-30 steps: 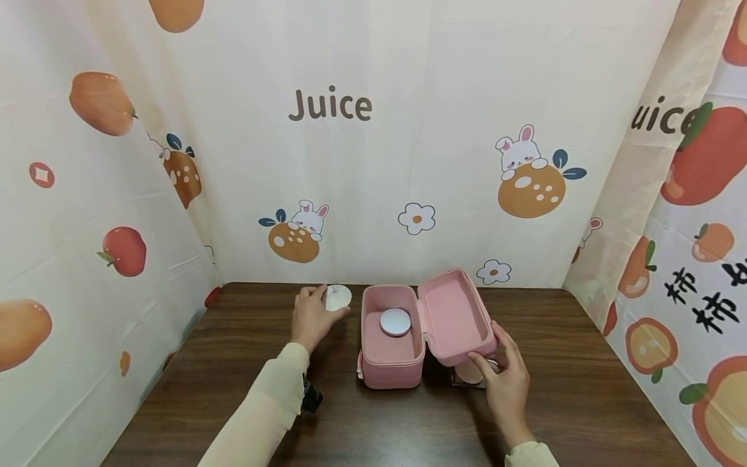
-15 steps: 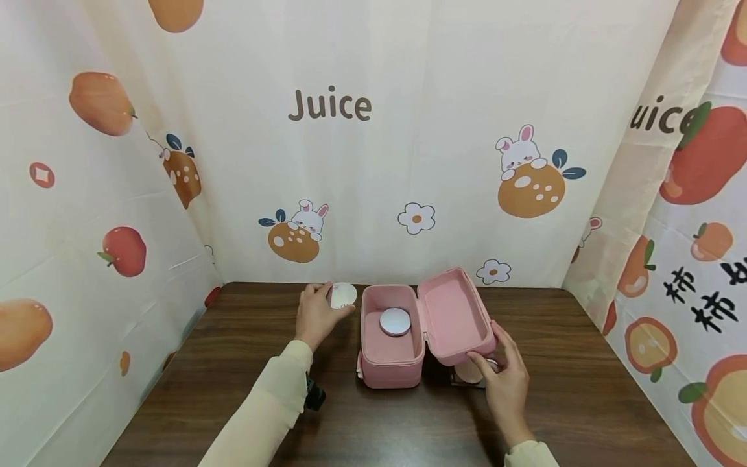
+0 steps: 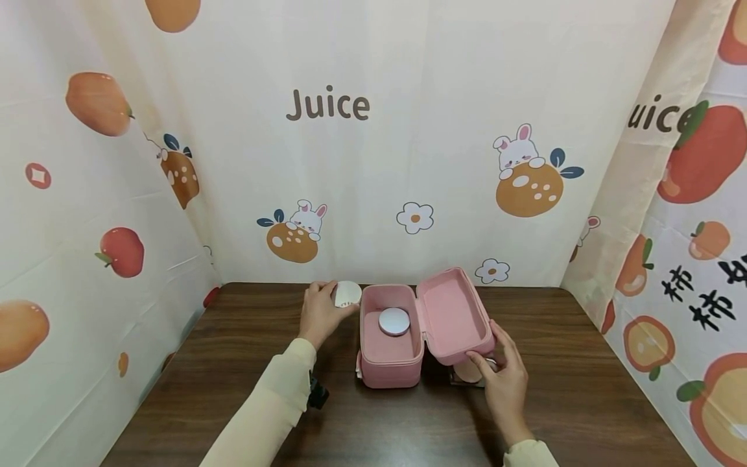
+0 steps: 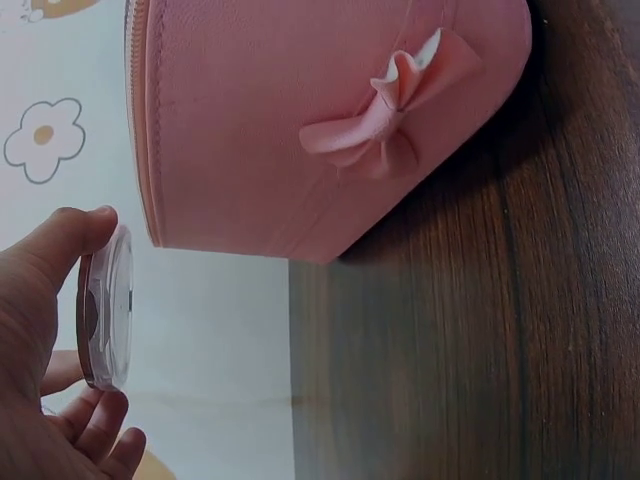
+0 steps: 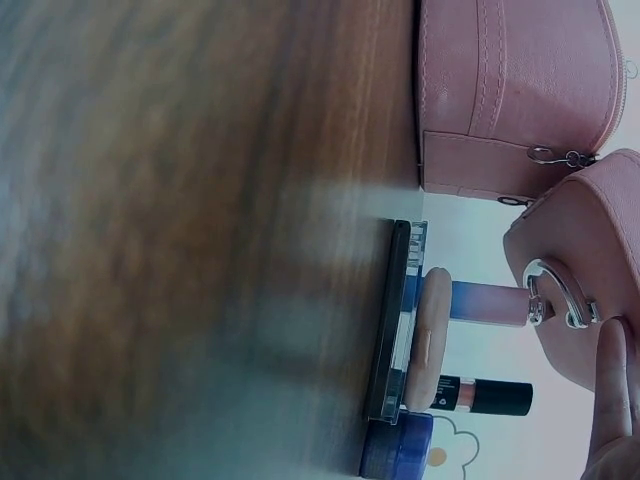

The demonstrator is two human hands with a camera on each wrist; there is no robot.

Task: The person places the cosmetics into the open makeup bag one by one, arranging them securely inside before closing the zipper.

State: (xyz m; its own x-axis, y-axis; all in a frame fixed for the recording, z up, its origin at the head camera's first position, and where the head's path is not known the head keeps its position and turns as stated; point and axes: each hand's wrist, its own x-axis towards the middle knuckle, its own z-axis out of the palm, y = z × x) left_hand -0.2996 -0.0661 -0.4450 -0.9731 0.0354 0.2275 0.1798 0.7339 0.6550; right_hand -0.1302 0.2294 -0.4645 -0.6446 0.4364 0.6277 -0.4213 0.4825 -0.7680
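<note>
My left hand (image 3: 322,316) holds a round compact (image 3: 348,294) between thumb and fingers, raised just left of the pink makeup case (image 3: 391,375). In the left wrist view the compact (image 4: 110,310) stands on edge, with a clear face and a rose-gold rim. The case is unzipped, and one round white compact (image 3: 394,322) lies on its floor. Its lid (image 3: 455,314) hangs folded out to the right. My right hand (image 3: 506,384) holds the lid's near right corner, thumb in front. The right wrist view shows only some fingers (image 5: 612,390) against the lid, near its metal-ringed handle (image 5: 560,290).
Below the lid, in the right wrist view, are a flat black palette (image 5: 388,320), a beige puff (image 5: 430,340), a pink-and-blue tube (image 5: 490,303), a black lipstick tube (image 5: 500,397) and a blue jar (image 5: 397,447). A printed curtain (image 3: 373,168) hangs behind the wooden table (image 3: 245,376).
My left hand has moved a little to the right with the compact, closer to the case. The right hand and the lid stay as they were.
</note>
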